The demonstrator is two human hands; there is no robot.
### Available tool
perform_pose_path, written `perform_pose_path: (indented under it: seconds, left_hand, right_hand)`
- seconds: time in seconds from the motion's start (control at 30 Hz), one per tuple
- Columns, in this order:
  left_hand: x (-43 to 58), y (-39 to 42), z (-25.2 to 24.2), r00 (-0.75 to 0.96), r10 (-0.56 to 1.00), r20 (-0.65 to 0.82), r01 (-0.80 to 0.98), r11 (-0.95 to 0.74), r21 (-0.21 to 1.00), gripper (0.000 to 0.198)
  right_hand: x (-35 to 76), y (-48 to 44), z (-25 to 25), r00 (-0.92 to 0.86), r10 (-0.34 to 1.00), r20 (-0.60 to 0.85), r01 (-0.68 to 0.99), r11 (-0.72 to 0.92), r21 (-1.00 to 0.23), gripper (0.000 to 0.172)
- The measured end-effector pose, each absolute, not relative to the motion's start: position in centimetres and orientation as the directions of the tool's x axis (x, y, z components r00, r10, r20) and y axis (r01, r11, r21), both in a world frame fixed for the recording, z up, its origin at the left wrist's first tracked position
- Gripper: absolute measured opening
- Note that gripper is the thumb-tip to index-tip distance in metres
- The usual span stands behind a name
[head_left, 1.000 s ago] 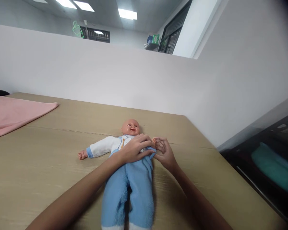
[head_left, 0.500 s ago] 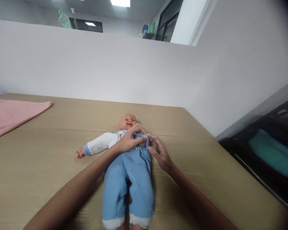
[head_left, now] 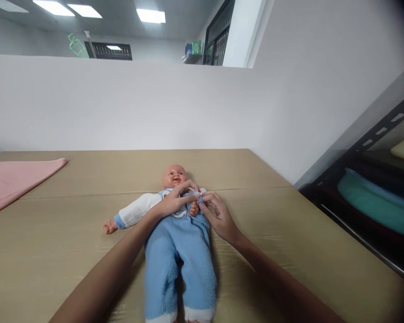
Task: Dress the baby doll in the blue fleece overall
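A baby doll (head_left: 174, 174) lies on its back on the table, dressed in fleecy blue trousers (head_left: 178, 244) and a white top with blue trim. One doll arm in its white sleeve (head_left: 139, 210) stretches out to the left. The other arm is bent over the chest, and its small hand (head_left: 193, 209) pokes out beside the blue sleeve cuff (head_left: 201, 198). Across the doll's chest, my left hand (head_left: 175, 200) is closed on that cuff from above. From the right, my right hand (head_left: 220, 218) pinches the cuff's outer edge. My fingers partly cover the sleeve.
A pink cloth (head_left: 20, 181) lies on the left of the brown table (head_left: 70, 269). Behind the table stands a white partition wall (head_left: 121, 107). To the right, a black shelf rack (head_left: 366, 215) holds a teal item (head_left: 373, 204).
The stretched blue cuff has drawn in between my fingers, and the doll's small hand now shows more clearly below it. The view has tilted up a little.
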State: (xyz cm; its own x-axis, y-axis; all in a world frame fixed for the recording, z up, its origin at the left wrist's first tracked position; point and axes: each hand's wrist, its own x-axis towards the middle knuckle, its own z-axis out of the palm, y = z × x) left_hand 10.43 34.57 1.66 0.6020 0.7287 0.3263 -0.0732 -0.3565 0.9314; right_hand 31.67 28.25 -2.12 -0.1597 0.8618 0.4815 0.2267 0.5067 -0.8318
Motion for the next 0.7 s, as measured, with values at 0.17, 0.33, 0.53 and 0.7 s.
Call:
perform_pose_path:
  seconds: [0.17, 0.33, 0.53, 0.7]
  left_hand:
    - [10.7, 35.1, 1.1, 0.568, 0.766, 0.299, -0.012, -0.356, 0.934, 0.061]
    - [10.9, 35.4, 0.2, 0.451, 0.833, 0.32, 0.064, -0.388, 0.92, 0.053]
    - [11.1, 34.8, -0.2, 0.497, 0.749, 0.437, 0.421, -0.649, 0.634, 0.03]
    - [11.0, 34.7, 0.0, 0.538, 0.746, 0.394, 0.511, -0.66, 0.552, 0.03]
  right_hand:
    - [31.5, 28.7, -3.0, -0.068, 0.944, 0.324, 0.062, 0.328, -0.943, 0.043]
    - [31.7, 29.4, -3.5, 0.012, 0.992, 0.123, -0.068, 0.123, -0.99, 0.048]
    - [31.7, 29.6, -4.2, 0.102, 0.989, 0.108, -0.027, 0.112, -0.993, 0.047]
    - [31.6, 29.5, -5.4, 0.211, 0.971, 0.116, -0.016, 0.122, -0.992, 0.042]
